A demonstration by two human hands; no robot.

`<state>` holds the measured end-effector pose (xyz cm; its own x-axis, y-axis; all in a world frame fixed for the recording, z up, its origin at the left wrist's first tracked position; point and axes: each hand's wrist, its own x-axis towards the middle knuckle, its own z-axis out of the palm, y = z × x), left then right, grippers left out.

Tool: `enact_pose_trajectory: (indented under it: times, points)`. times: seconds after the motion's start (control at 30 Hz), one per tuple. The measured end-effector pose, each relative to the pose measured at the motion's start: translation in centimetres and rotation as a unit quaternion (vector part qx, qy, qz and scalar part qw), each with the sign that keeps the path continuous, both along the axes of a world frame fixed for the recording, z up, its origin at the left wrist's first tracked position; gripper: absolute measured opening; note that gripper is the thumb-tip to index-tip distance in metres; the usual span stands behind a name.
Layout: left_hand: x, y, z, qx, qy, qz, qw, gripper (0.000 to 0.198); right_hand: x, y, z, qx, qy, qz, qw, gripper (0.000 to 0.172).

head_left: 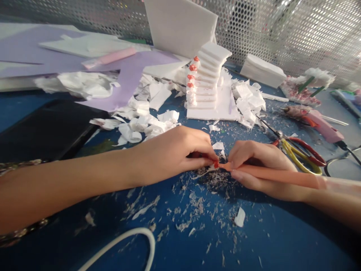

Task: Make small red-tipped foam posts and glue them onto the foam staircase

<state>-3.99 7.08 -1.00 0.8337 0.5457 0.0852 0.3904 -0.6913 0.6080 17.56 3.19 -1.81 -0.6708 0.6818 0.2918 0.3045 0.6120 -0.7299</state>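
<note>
Between the thumb and fingertips of my left hand [194, 148] is a small piece of paper [216, 164], coloured red where it shows. My right hand [259, 162] grips an orange felt-tip pen [270, 175] near its front end. The pen's tip meets the red piece, and its barrel runs back along my right wrist. Behind my hands stands a small white staircase model [207, 84] on a white base. Red-topped white bits line the left side of its steps.
Paper scraps [141, 124] lie around the model. Scissors [301, 152] and a pink hot glue gun [318, 120] are at the right. A black flat object [50, 128] lies at the left, and a white cable [146, 233] curves in front. Perforated metal [254, 30] closes off the back.
</note>
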Motion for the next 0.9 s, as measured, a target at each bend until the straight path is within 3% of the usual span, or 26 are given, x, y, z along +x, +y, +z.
enact_pose_trajectory:
  times: [0.9]
  points:
    - [0.12,-0.60,0.26,-0.081,0.018,0.016,0.996,0.009,0.14,-0.23,0.21,-0.041,0.018,-0.022,0.999,0.010]
